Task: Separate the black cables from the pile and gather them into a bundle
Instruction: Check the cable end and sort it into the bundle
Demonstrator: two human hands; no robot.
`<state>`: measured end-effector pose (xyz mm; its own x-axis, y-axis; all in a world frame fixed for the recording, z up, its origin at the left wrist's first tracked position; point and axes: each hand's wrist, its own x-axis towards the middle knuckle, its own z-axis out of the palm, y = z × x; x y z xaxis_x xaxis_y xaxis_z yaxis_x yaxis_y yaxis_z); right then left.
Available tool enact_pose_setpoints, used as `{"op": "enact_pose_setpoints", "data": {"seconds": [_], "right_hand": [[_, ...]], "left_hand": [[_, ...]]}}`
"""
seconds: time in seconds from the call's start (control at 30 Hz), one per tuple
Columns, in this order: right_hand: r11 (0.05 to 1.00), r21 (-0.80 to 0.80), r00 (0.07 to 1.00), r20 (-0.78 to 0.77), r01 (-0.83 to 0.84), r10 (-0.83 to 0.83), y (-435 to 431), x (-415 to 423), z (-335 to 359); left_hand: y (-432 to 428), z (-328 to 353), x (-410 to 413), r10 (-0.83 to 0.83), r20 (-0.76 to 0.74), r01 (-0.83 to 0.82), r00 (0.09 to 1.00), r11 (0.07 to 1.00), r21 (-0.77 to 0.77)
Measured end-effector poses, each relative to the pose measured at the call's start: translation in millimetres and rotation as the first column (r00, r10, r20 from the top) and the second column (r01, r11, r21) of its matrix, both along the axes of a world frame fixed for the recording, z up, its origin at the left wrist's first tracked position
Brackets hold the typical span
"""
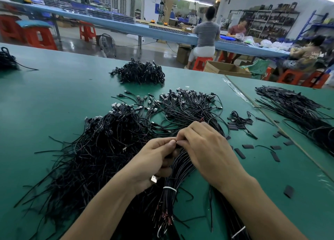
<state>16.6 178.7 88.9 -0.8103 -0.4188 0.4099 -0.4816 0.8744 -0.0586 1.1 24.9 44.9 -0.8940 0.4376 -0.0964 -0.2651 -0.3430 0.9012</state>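
**Snags and slipping strands put the bundle at risk**

Both hands meet just beyond the tied bundle [169, 178], whose strands run from a white tie [169, 188] up into the grip. The left hand [155, 160] has its fingers curled and pinches the black cables [179, 164] between thumb and fingertips. The right hand [204, 145] is curled as well and pinches the same strands where the two hands touch. Whether the pinch holds one strand or several cannot be told. A metal plug [154, 178] shows under the left hand, just left of the tied bundle.

The likeliest trouble is a snag. The loose pile [94, 149] to the left of the tied bundle is dense and its strands cross every way, so a firm pull would probably drag neighbours along and knot them tighter. The fanned cables [189, 109] beyond the tied bundle end in plugs lying close together, and one plug could hook another and stop a strand short.

The grip is a second weak point. A fingertip pinch on thin, smooth cable may slip, and a freed strand would drop back among the others on the green surface [45, 95].

The short black sleeves [240, 153] scattered to the right of the tied bundle are a smaller hazard, since a sweeping wrist could catch them and mix them into the gathered strands.
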Motion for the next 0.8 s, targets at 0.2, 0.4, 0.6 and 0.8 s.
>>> {"op": "enact_pose_setpoints", "data": {"seconds": [0.2,0.4,0.6,0.8], "right_hand": [[0.935,-0.326,0.99,0.056,0.138,-0.127,-10,-2,-15],[0.477,-0.837,0.936,0.343,0.268,0.075,-32,1,-17],[0.283,-0.864,0.767,0.502,0.417,0.4,-45,8,-16],[0.227,-0.866,0.727,0.498,0.445,0.474,-47,14,-16]], "left_hand": [[10,-2,2,0.157,-0.134,-0.161,0.979,0.987,-0.023],[15,1,5,0.353,-0.257,-0.371,0.9,0.928,-0.022],[7,4,5,0.401,-0.241,-0.395,0.884,0.916,0.078],[5,8,6,0.344,-0.35,-0.317,0.871,0.939,0.135]]}}
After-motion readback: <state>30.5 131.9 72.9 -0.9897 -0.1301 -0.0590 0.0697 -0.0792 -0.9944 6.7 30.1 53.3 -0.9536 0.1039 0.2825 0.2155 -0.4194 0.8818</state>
